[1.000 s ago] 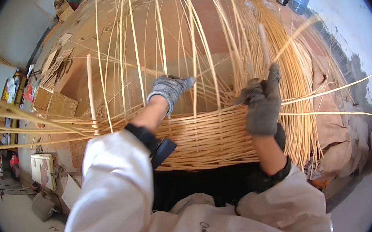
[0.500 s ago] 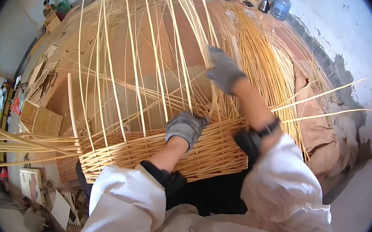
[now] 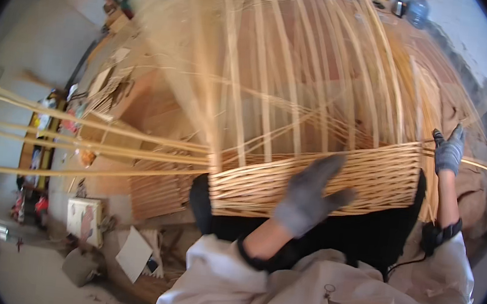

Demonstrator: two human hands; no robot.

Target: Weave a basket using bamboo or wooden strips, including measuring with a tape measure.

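Note:
A half-woven wicker basket (image 3: 318, 181) rests across my lap, its near wall facing me. Tall pale willow rods (image 3: 291, 85) rise from its rim. My left hand (image 3: 307, 198), in a grey glove and slightly blurred, is in front of that wall with thumb and fingers apart, holding nothing. Beyond the basket's right end, my gloved right hand (image 3: 449, 152) points upward with its fingers spread. It is beside a rod (image 3: 485, 167) that runs out to the right; whether they touch, I cannot tell. Several loose rods (image 3: 105, 149) stick out leftward from the left corner.
A heap of thin rods (image 3: 406, 65) lies at the far right, next to brown cloth (image 3: 460, 171). A water jug (image 3: 417, 11) and a kettle (image 3: 398, 8) stand at the back. Another person (image 3: 112, 4) is far off at the left. A white panel (image 3: 134, 255) leans at the lower left.
My right hand has left the upright rods and moved right, past the basket's end. My left hand has come off the rim to the near wall. The basket is now turned, and the view has shifted.

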